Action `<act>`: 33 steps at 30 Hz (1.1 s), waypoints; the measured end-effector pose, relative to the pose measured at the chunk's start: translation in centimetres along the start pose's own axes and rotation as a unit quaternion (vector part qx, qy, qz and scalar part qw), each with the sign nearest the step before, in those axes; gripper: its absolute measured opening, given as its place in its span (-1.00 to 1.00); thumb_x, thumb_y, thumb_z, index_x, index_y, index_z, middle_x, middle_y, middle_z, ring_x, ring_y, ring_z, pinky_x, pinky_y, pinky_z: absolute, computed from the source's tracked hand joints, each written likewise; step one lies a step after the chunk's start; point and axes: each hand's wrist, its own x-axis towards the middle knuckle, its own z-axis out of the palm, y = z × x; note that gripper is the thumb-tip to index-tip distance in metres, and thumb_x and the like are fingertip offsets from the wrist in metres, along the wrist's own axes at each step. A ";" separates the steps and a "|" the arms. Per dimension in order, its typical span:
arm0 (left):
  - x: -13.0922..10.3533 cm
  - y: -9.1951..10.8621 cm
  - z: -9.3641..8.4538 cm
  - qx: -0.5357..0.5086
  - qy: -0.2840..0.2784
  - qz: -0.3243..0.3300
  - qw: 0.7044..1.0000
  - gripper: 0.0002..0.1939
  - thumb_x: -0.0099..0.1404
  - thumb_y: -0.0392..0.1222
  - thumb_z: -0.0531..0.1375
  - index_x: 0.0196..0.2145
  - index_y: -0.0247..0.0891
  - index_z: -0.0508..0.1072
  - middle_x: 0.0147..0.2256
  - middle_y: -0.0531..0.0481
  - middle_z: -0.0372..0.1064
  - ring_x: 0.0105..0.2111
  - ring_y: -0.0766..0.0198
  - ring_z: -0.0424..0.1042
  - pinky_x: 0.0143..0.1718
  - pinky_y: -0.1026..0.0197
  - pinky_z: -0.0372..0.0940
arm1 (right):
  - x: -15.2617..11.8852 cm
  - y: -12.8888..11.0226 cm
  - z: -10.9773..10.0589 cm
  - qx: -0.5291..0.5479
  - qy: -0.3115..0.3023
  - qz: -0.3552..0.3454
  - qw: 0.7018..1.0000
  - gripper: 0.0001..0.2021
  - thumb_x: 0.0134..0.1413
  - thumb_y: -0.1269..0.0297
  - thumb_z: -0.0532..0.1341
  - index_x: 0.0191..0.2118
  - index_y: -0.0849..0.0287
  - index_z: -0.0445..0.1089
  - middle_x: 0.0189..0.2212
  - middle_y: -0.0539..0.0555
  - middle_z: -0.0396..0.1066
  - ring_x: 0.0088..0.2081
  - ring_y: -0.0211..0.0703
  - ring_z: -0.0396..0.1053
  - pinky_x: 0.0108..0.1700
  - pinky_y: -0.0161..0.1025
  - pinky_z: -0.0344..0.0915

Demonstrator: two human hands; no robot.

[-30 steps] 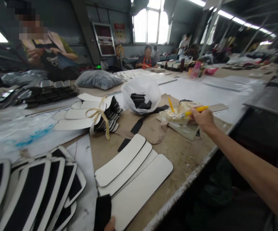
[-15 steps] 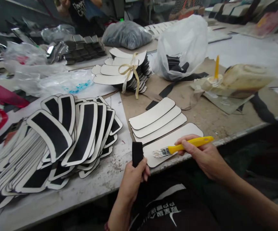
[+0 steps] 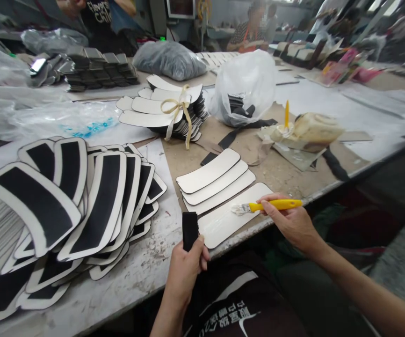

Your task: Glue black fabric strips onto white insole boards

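Note:
My left hand (image 3: 187, 262) is closed around a stack of black strips (image 3: 190, 229) at the table's front edge, beside the left end of a curved white piece (image 3: 223, 224). Between the fingers of my right hand (image 3: 288, 217) is the yellow handle of a brush (image 3: 279, 204). Its bristles, coated in something whitish, touch the middle of that white piece, and a wet, shiny streak runs left from them. Just behind lie several overlapping white pieces (image 3: 211, 173). On the left is a large pile of white pieces with black centres (image 3: 107, 201).
A tied bundle of white pieces (image 3: 146, 105) and a clear bag with black strips (image 3: 246, 84) stand farther back. To the right is a glue-stained container (image 3: 314, 131) with a yellow stick. Other people are across the table.
The brush has moved along the white piece toward its right end, leaving a shiny streak. The camera view has shifted, so the objects appear farther left. Both hands keep their hold.

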 end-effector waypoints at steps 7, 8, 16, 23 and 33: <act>0.0 -0.1 -0.1 0.009 0.004 -0.007 1.000 -0.54 0.15 0.14 0.13 -0.68 -0.29 0.34 -0.77 0.07 0.16 -0.70 0.40 0.08 -0.62 0.31 -0.06 | 1.1 2.2 -2.9 -0.123 0.064 -0.085 0.987 -0.85 0.17 0.21 0.10 -0.28 0.15 0.36 -0.33 0.08 0.41 -0.25 -0.07 0.37 -0.15 -0.13 0.29; 0.0 -0.1 -0.1 0.008 0.005 -0.009 1.000 -0.54 0.14 0.14 0.13 -0.68 -0.29 0.34 -0.77 0.07 0.16 -0.70 0.40 0.08 -0.62 0.31 -0.06 | 1.3 2.3 -3.2 -0.132 0.066 -0.098 0.984 -0.86 0.18 0.23 0.10 -0.28 0.14 0.36 -0.34 0.08 0.41 -0.25 -0.07 0.37 -0.15 -0.13 0.29; 0.0 -0.1 0.1 0.025 0.017 -0.016 0.999 -0.52 0.12 0.18 0.14 -0.69 -0.29 0.33 -0.77 0.06 0.17 -0.69 0.38 0.09 -0.60 0.29 -0.06 | 1.0 2.0 -4.4 -0.174 0.053 -0.191 0.965 -0.89 0.16 0.36 0.12 -0.20 0.13 0.34 -0.28 0.11 0.40 -0.19 -0.06 0.38 -0.09 -0.11 0.32; 0.1 -0.5 0.1 0.020 0.029 -0.016 0.999 -0.51 0.09 0.21 0.16 -0.70 -0.29 0.34 -0.77 0.06 0.17 -0.68 0.37 0.09 -0.59 0.29 -0.05 | -0.8 1.3 -3.1 -0.231 -0.035 -0.251 0.939 -0.80 0.15 0.47 0.08 -0.13 0.16 0.35 -0.25 0.18 0.42 -0.18 -0.01 0.37 -0.12 -0.06 0.36; -0.2 1.0 0.5 -0.004 0.076 -0.024 0.997 -0.55 -0.03 0.20 0.25 -0.55 -0.32 0.42 -0.73 0.08 0.23 -0.70 0.37 0.08 -0.62 0.29 -0.07 | -4.1 -4.8 0.9 0.126 -0.053 -0.180 0.974 -0.76 0.14 0.49 0.10 -0.09 0.10 0.31 -0.28 0.11 0.39 -0.22 -0.09 0.37 -0.20 -0.17 0.38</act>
